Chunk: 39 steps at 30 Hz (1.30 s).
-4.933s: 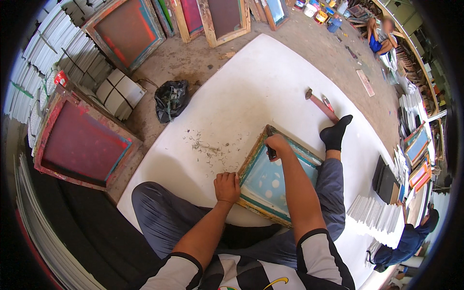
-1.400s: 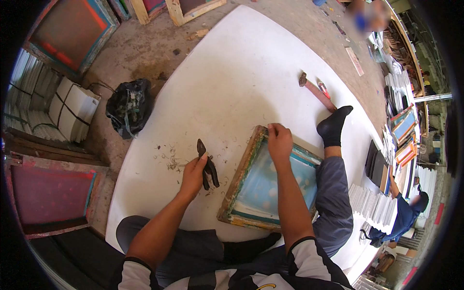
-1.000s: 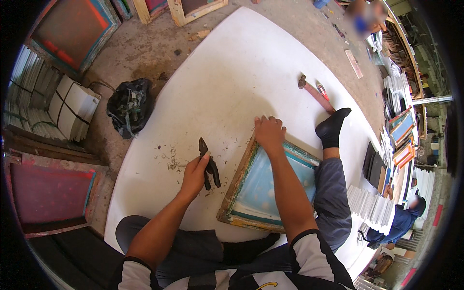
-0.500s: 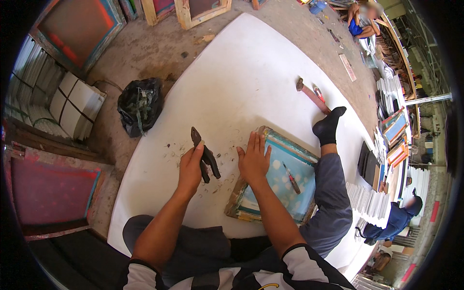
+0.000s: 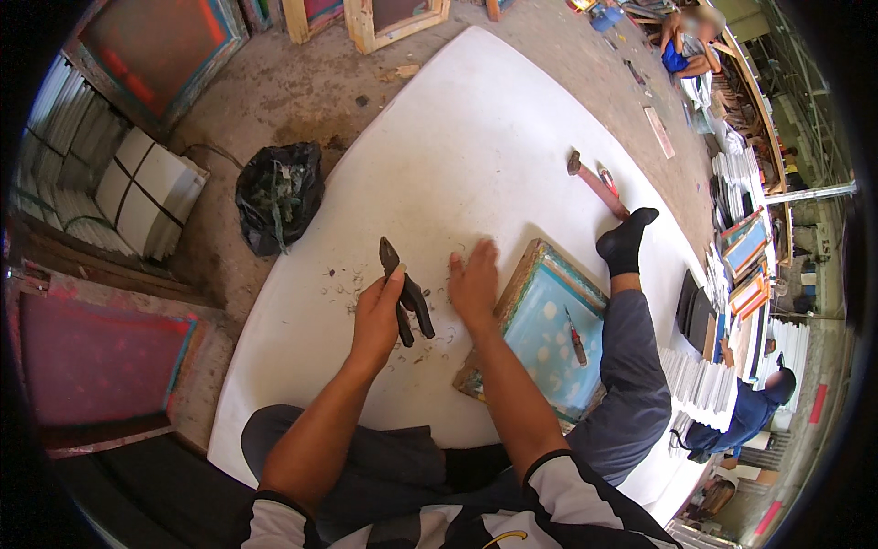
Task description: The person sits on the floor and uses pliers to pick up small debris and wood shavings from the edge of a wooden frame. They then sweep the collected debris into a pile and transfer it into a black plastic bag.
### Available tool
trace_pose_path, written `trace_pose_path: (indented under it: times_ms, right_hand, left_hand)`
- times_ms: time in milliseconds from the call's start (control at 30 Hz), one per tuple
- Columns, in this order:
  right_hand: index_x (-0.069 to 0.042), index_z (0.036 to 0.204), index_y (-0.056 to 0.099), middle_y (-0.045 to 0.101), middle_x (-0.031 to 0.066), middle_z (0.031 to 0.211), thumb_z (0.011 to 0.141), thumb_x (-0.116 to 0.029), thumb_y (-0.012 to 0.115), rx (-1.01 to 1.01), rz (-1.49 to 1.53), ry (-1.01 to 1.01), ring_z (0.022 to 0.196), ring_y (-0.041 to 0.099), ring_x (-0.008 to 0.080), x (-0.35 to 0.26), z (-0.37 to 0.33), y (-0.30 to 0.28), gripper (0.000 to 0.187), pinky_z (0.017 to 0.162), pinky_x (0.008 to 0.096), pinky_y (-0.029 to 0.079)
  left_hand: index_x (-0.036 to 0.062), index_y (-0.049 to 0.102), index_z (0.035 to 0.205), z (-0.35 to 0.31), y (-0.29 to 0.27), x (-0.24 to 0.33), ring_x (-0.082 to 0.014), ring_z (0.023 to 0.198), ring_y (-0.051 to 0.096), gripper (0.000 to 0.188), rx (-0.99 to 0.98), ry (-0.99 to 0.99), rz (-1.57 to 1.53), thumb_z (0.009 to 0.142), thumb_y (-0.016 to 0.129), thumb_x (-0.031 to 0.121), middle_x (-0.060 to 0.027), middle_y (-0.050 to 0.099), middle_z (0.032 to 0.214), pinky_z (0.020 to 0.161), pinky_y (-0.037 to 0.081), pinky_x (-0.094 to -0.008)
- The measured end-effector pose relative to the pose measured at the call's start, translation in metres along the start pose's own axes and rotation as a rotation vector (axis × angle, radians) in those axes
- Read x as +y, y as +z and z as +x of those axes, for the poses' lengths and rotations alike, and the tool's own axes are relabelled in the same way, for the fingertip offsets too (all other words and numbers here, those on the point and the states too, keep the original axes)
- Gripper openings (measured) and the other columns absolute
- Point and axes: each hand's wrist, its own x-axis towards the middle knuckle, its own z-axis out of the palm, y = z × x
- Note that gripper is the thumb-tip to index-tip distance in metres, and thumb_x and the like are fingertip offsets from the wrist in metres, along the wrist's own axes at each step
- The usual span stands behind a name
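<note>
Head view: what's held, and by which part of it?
Pliers, in the left hand, held around the middle, near the joint. Right hand: nothing visible in it.

Pliers in left hand; right hand between pliers and framed screen; screwdriver on the screen; hammer beyond it, on the work surface (small tool alongside); bag on the floor, left.

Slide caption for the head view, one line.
Left hand gripping black metal pliers; open right hand beside a paint-stained, blue-panelled rectangular frame bearing a slim red-and-black tool.
</note>
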Motion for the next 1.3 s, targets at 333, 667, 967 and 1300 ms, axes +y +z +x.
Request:
trace_pose_path:
  times_ms: [333,667,967,1300]
  right_hand:
    - [0.005,0.157,0.019,0.02,0.0301,0.162,0.104,-0.044,0.046,0.037,-0.008,-0.034,0.151,0.02,0.0446,-0.021,-0.029,0.007,0.077,0.122,0.0538,0.02]
    - [0.002,0.158,0.019,0.022,0.0251,0.164,0.1,-0.036,0.054,-0.06,-0.128,-0.156,0.153,0.02,0.04,-0.048,-0.03,0.01,0.078,0.122,0.054,0.02]
    - [0.003,0.157,0.025,0.021,0.0261,0.164,0.097,-0.04,0.061,0.126,-0.034,0.169,0.153,0.019,0.0409,-0.043,-0.096,0.02,0.082,0.122,0.0547,0.019]
    - [0.007,0.156,0.02,0.013,0.0316,0.163,0.099,-0.044,0.057,0.002,0.105,0.053,0.153,0.011,0.0459,-0.095,-0.14,0.002,0.085,0.122,0.0551,0.013]
  left_hand:
    - [0.0005,0.068,0.089,-0.006,-0.001,0.017,-0.0087,0.06,0.051,0.048,0.02,-0.022,-0.081,0.104,0.052,0.043,-0.002,0.06,0.073,0.058,0.041,-0.0243]
    - [-0.0038,0.065,0.083,-0.004,-0.015,0.017,-0.0147,0.067,0.055,0.053,0.018,-0.007,0.277,0.103,0.054,0.044,-0.0063,0.062,0.072,0.065,0.044,-0.0309]
    - [-0.0017,0.07,0.086,-0.018,-0.032,0.032,-0.0363,0.073,0.067,0.058,-0.055,0.056,1.056,0.099,0.051,0.051,-0.0205,0.067,0.076,0.069,0.05,-0.0461]
    - [0.0011,0.073,0.087,-0.022,-0.07,0.035,-0.0422,0.088,0.069,0.056,-0.092,-0.057,1.397,0.099,0.047,0.05,-0.0234,0.072,0.088,0.083,0.053,-0.0515]
